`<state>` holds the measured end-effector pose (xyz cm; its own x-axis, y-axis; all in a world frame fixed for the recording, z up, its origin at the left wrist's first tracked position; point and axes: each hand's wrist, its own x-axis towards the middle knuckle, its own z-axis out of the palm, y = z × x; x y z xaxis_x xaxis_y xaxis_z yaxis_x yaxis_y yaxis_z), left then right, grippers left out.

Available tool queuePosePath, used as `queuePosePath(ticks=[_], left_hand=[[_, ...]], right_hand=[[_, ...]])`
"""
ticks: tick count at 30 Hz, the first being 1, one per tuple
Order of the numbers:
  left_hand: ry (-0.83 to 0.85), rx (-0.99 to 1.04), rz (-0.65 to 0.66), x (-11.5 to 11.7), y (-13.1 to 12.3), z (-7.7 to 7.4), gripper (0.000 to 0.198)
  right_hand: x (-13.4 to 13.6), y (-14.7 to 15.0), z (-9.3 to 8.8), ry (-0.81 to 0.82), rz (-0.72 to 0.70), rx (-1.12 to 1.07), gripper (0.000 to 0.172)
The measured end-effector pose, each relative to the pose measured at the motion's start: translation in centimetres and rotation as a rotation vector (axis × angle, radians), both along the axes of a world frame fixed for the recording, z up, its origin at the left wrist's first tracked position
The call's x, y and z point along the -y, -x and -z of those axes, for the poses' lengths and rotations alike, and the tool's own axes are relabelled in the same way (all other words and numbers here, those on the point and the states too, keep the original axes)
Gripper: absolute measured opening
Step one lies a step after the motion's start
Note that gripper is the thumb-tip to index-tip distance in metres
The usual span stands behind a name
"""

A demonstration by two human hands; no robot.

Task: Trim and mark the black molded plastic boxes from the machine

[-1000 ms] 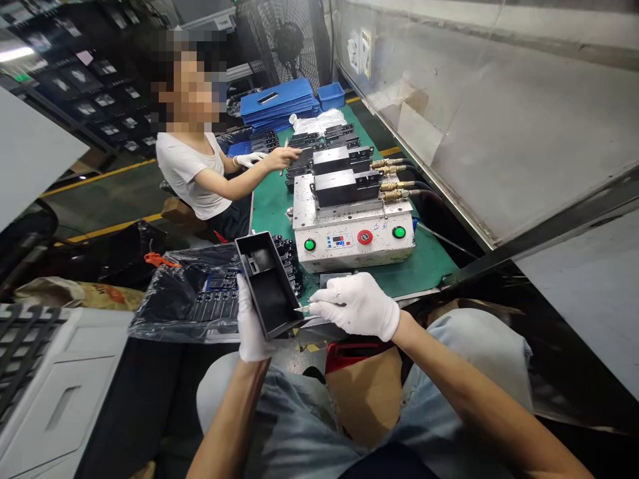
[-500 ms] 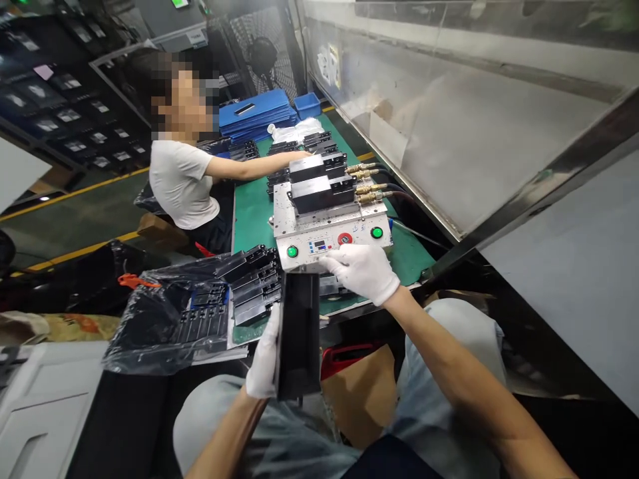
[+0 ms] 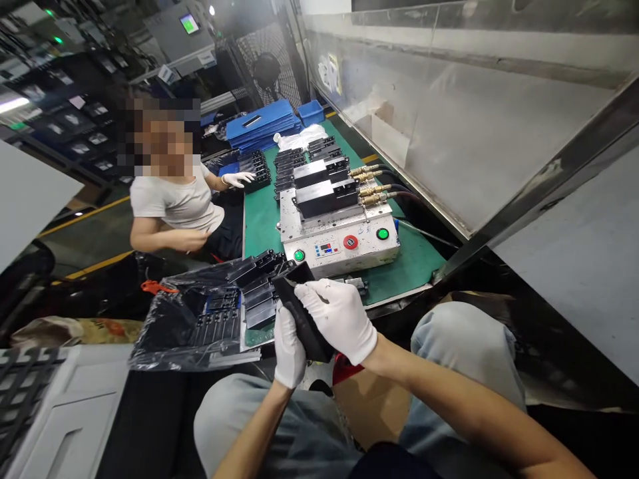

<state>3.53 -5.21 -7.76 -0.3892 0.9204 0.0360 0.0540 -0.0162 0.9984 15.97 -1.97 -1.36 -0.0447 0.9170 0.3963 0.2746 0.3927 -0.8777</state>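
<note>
Both my gloved hands hold a black plastic tray (image 3: 301,320) edge-on and tilted, so its inside is hidden. My left hand (image 3: 289,352) grips its lower side, and my right hand (image 3: 335,319) wraps over its top. Just beyond the tray, a stack of black moulded parts (image 3: 259,289) lies on a clear plastic bag (image 3: 172,332), which holds more black parts. The tray's upper end nearly reaches this stack. Both gloves are white.
A green-matted bench (image 3: 264,219) carries a steel pneumatic press (image 3: 339,249) with brass hose fittings and black parts behind it. A co-worker in white gloves (image 3: 170,199) sits beyond the bag. Blue stacked trays stand far back; a glass-and-metal panel runs along the right.
The tray has tipped from nearly upright to a lower, tilted, edge-on position. My right hand has moved from beside it onto it. The co-worker's arm has drawn back from the bench.
</note>
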Motion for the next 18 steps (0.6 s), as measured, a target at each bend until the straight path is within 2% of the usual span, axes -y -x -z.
queuePosePath(ticks=[5, 12, 18], left_hand=[[0.024, -0.033, -0.018, 0.22, 0.10, 0.11, 0.081], [0.000, -0.087, -0.016, 0.43, -0.19, 0.19, 0.069], [-0.037, -0.228, -0.032, 0.57, 0.51, 0.70, 0.073]], right_hand=[[-0.22, -0.13, 0.35, 0.014, 0.002, -0.014, 0.040], [0.00, -0.02, 0.33, -0.027, 0.019, 0.050, 0.046], [-0.29, -0.14, 0.54, 0.034, -0.027, -0.043, 0.046]])
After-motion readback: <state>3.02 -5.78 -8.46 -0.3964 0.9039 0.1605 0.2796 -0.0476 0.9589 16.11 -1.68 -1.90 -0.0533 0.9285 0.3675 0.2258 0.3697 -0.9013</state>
